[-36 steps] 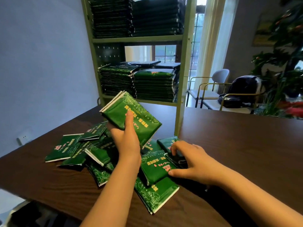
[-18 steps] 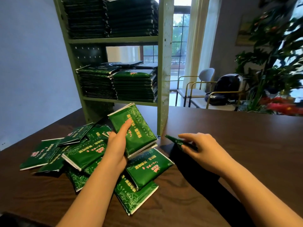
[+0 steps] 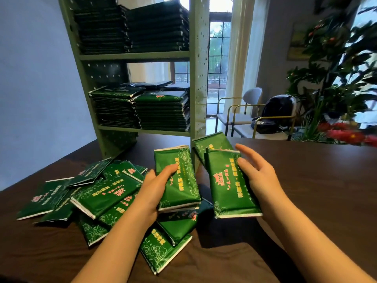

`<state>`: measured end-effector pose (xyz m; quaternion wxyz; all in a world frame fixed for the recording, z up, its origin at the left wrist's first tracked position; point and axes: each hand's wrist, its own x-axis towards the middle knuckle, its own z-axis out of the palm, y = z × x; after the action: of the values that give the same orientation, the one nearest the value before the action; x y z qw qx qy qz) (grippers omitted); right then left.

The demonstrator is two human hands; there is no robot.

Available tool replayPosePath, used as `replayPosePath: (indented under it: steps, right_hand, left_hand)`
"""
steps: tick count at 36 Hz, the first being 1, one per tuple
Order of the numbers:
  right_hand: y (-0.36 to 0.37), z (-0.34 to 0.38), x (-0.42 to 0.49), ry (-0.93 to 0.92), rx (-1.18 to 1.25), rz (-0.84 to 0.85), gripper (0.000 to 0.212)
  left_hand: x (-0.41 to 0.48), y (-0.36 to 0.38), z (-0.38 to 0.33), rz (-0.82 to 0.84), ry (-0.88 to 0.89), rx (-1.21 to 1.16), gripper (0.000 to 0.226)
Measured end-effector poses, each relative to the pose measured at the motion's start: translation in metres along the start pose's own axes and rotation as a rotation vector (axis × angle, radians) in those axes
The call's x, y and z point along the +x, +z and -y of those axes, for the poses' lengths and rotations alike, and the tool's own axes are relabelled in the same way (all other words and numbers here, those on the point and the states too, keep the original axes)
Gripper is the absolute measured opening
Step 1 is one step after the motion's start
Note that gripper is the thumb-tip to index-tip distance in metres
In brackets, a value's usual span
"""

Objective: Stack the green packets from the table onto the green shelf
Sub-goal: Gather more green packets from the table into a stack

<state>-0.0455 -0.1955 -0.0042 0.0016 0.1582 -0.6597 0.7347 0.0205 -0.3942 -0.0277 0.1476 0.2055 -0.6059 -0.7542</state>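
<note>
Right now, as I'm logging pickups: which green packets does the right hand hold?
The two fanned packets right of the shelf post, gripped by the right hand; the left hand holds a separate bundle.

Gripping a packet stack (image 3: 177,180) in left hand (image 3: 156,189), a second bundle (image 3: 227,186) in right hand (image 3: 260,176), above the loose pile (image 3: 102,198) on a dark table (image 3: 318,180) (green shelf (image 3: 199,78) behind).

Left hand (image 3: 157,188) grips a glossy green packet stack (image 3: 179,180) before the pale green metal shelf (image 3: 199,99). Right hand (image 3: 261,180) pinches a second stack (image 3: 226,184).

dark table (image 3: 306,180) carries loose green packets (image 3: 106,193) and green shelf (image 3: 199,78).
</note>
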Motion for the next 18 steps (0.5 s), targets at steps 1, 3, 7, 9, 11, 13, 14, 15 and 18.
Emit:
replayPosePath:
  steps: [1, 3, 7, 9, 11, 13, 14, 15, 18]
  right_hand:
    - [0.004, -0.002, -0.002, 0.024, 0.024, 0.02, 0.031]
    - [0.013, -0.009, -0.006, 0.073, 0.063, 0.056, 0.03]
    - [0.03, -0.021, -0.014, 0.09, 0.082, 0.066, 0.026]
    - [0.036, -0.024, -0.018, 0.067, 0.068, 0.061, 0.025]
    - [0.04, -0.026, -0.02, 0.05, 0.046, 0.061, 0.023]
    - [0.042, -0.029, -0.021, 0.042, 0.003, 0.058, 0.022]
    - [0.042, -0.03, -0.021, 0.043, -0.02, 0.054, 0.021]
    - [0.042, -0.031, -0.021, 0.049, -0.038, 0.049, 0.02]
    - [0.04, -0.034, -0.02, 0.095, -0.097, 0.047, 0.015]
  left_hand:
    - [-0.001, 0.002, 0.0, 0.001, 0.005, 0.005, 0.057]
    - [-0.001, 0.004, 0.001, 0.006, 0.002, 0.002, 0.081]
    - [-0.002, 0.008, 0.001, -0.013, -0.008, -0.07, 0.066]
    - [-0.004, 0.009, 0.0, -0.015, -0.007, -0.107, 0.079]
    - [-0.004, 0.009, 0.002, -0.011, 0.025, -0.091, 0.099]
    - [-0.006, 0.011, 0.001, 0.003, 0.072, -0.039, 0.083]
    - [-0.005, 0.01, 0.003, 0.004, 0.09, -0.013, 0.07]
    - [-0.004, 0.01, 0.004, -0.004, 0.109, 0.011, 0.064]
    - [-0.002, 0.01, 0.006, -0.037, 0.143, 0.067, 0.07]
